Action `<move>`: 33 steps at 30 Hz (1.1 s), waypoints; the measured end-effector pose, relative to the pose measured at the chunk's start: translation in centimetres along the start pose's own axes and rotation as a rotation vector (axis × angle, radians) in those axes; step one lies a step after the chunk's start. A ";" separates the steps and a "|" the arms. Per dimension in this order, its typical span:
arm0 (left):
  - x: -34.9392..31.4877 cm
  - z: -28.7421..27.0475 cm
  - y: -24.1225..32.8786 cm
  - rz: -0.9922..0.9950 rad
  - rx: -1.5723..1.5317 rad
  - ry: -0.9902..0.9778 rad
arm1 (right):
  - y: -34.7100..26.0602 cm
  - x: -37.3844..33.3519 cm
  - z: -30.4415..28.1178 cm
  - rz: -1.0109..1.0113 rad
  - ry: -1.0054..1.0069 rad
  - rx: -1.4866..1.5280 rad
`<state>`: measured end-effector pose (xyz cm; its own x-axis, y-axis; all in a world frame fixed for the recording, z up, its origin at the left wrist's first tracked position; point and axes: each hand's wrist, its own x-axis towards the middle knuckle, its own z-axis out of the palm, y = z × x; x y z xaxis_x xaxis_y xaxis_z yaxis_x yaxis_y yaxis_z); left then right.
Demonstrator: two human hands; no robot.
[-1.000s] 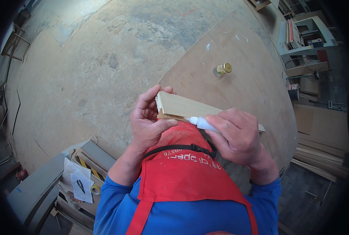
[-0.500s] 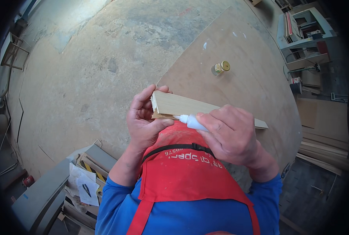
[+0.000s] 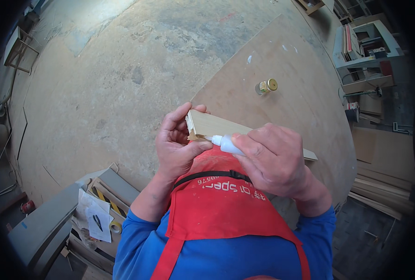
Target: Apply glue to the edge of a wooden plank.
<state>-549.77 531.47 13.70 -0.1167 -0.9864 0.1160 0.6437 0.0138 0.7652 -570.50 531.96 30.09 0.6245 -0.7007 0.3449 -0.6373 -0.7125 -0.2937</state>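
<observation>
A pale plywood strip point(image 3: 219, 122) slants across in front of my red apron, its near end at the left. My left hand point(image 3: 172, 145) is closed round that end, fingers behind and thumb along the lower edge. At this corner a thin brown layer point(image 3: 193, 137) stands a little apart from the pale wood. My right hand point(image 3: 273, 158) grips a small white squeeze bottle point(image 3: 229, 144), tilted to point left. Its thin nozzle meets the gap by the brown layer, close to my left thumb. The strip's far right end point(image 3: 310, 154) shows beyond my right hand.
A glass jar with a gold lid point(image 3: 266, 87) stands on the large brown sheet point(image 3: 235, 79) ahead. At the lower left, pliers point(image 3: 97, 222) lie on white paper beside a tape roll point(image 3: 115, 227). Stacked boards point(image 3: 377, 198) and a grey cabinet frame point(image 3: 366, 44) are on the right.
My left hand and the strip's end have shifted slightly right. The bottle's nozzle now sits nearer that end, and the gap at the brown layer looks wider.
</observation>
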 end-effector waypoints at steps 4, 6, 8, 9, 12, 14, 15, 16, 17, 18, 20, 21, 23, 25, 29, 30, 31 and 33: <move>-0.1 0.2 0.0 -0.017 0.002 0.032 | 0.4 -1.0 -0.3 0.010 -0.010 -0.010; -0.1 0.3 0.1 -0.025 0.012 0.062 | 0.6 -1.6 -0.5 0.021 -0.010 -0.016; 0.0 0.2 0.0 -0.025 0.001 0.051 | 0.7 -2.3 -0.7 0.035 -0.013 -0.021; 0.0 0.2 0.0 -0.021 -0.008 0.043 | 0.9 -2.7 -0.8 0.042 -0.015 -0.024; 0.1 0.2 0.2 -0.027 -0.014 0.039 | 1.2 -3.8 -1.1 0.066 -0.006 -0.028; 0.1 0.3 0.2 -0.035 -0.010 0.058 | 1.3 -4.5 -1.3 0.080 0.000 -0.030; 0.1 0.3 0.2 -0.040 -0.010 0.052 | 1.5 -4.9 -1.4 0.088 0.000 -0.037; 0.1 0.4 0.1 -0.034 -0.014 0.058 | 1.6 -5.3 -1.4 0.096 0.000 -0.044; 0.1 0.4 0.1 -0.029 -0.017 0.064 | 1.7 -5.6 -1.5 0.103 0.000 -0.050; 0.1 0.4 0.1 -0.023 -0.021 0.070 | 1.8 -6.0 -1.5 0.109 0.002 -0.052; 0.2 0.4 -0.1 -0.017 -0.013 0.063 | 2.1 -6.6 -1.5 0.119 0.028 -0.057; 0.2 0.3 -0.2 -0.007 -0.005 0.062 | 2.2 -6.9 -1.4 0.122 0.041 -0.059; 0.2 0.2 -0.3 0.001 0.003 0.057 | 2.3 -7.4 -1.5 0.134 0.044 -0.063; 0.2 0.1 -0.5 0.013 0.011 0.054 | 2.4 -8.0 -1.7 0.150 0.044 -0.071; 0.2 -0.1 -0.8 0.024 0.014 0.049 | 2.8 -9.3 -1.8 0.176 0.048 -0.071; 0.2 -0.2 -0.8 0.028 0.013 0.050 | 2.9 -9.6 -1.9 0.180 0.050 -0.074; 0.1 -0.1 -0.8 0.024 0.012 0.045 | 3.0 -9.9 -1.9 0.189 0.047 -0.074; 0.1 0.1 -0.7 0.010 0.070 0.082 | 3.1 -10.5 -2.0 0.207 0.040 -0.075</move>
<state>-550.27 531.35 13.27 -0.0463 -0.9962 0.0737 0.5900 0.0323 0.8067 -579.98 537.18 27.34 0.4591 -0.8288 0.3199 -0.7830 -0.5477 -0.2950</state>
